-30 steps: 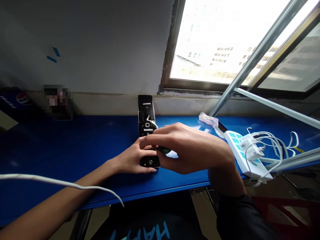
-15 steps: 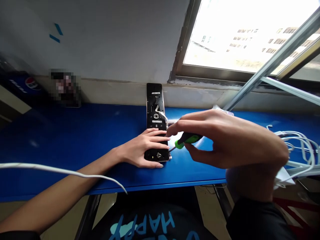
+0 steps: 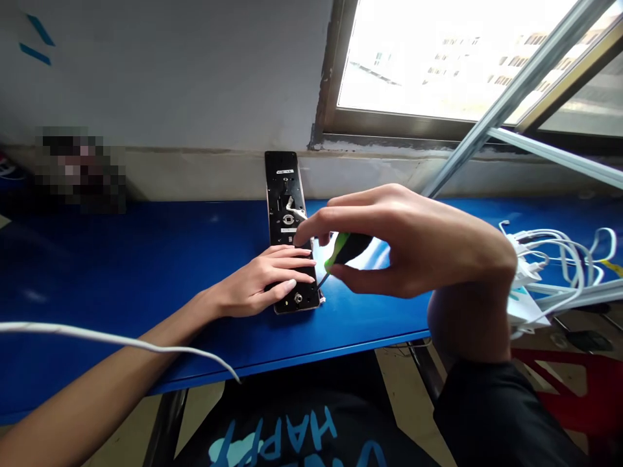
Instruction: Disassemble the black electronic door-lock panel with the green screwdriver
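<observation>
A long black panel (image 3: 283, 194) with small fittings and a short white wire lies on the blue table (image 3: 146, 259), pointing toward the wall. My left hand (image 3: 263, 285) lies flat across its near end, fingers stretched out, holding it down. My right hand (image 3: 403, 240) is closed round a screwdriver with a green and black handle (image 3: 346, 248). Its thin shaft slants down to the panel's right edge, close to my left fingertips.
A white power strip with several white plugs and cables (image 3: 549, 272) sits at the right. A white cable (image 3: 121, 337) crosses the lower left. Metal window rails (image 3: 491, 110) slant over the right side. The table's front edge runs near my body.
My right hand has lifted the screwdriver into plain sight and angled its tip down to the panel's right edge. The view has shifted, and my left hand stays on the panel.
</observation>
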### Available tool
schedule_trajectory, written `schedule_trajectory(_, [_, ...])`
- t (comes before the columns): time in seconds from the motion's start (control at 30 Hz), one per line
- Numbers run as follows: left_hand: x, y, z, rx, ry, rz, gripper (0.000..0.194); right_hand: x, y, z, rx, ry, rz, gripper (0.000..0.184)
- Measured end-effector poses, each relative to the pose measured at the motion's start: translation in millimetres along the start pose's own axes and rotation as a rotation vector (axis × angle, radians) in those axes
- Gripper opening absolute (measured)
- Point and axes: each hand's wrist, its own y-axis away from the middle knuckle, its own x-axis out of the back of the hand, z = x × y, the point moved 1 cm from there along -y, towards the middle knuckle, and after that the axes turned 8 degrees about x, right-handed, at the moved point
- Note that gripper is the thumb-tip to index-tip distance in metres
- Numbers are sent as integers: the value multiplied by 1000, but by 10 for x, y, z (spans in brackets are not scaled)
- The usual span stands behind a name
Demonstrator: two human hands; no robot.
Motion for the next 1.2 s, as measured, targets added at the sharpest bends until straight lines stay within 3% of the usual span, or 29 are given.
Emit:
schedule_trajectory(0.07, [-1, -4, 11, 9, -15, 3, 41, -8, -10, 15, -5, 38, 28, 16])
schedule_trajectory(0.1, [-1, -6, 16, 18, -20, 2, 41, -14, -16, 19, -4, 60, 38, 16])
schedule_trajectory(0.2, [-2, -8, 18, 39, -18, -18, 40, -24, -22, 15, 13, 93, 46, 16])
schedule_trajectory(0.3, [-6, -3, 1, 37, -15, -28, 40, -22, -11, -2, 17, 58, 30, 42])
schedule_trajectory(0.43, [-5, 6, -5, 22, -27, 4, 40, -30, -7, 12, -11, 81, 51, 20])
schedule_trajectory(0.53, [-6, 15, 1, 23, -34, 5, 40, -42, -9, 34, -5, 78, 58, 17])
schedule_trajectory(0.57, [-9, 18, 0, 26, -34, 3, 39, -42, -6, 35, 3, 58, 50, 17])
schedule_trajectory(0.7, [-22, 25, -15, 17, -35, 5, 38, -22, 9, 25, 26, -24, 28, 43])
schedule_trajectory(0.83, [-20, 10, -7, 10, -38, 15, 37, 1, -3, 49, -8, -12, 44, 21])
schedule_trajectory(0.93, [-18, 0, 4, 5, -53, 20, 37, 15, -6, 67, -13, -7, 49, 18])
schedule_trajectory(1.07, [-19, 10, -21, -30, -59, 27, 39, 30, 17, 64, 12, -83, 32, 41])
schedule_trajectory(1.2, [8, 25, -57, -36, -74, 47, 42, 26, 26, 99, -30, -76, 35, 24])
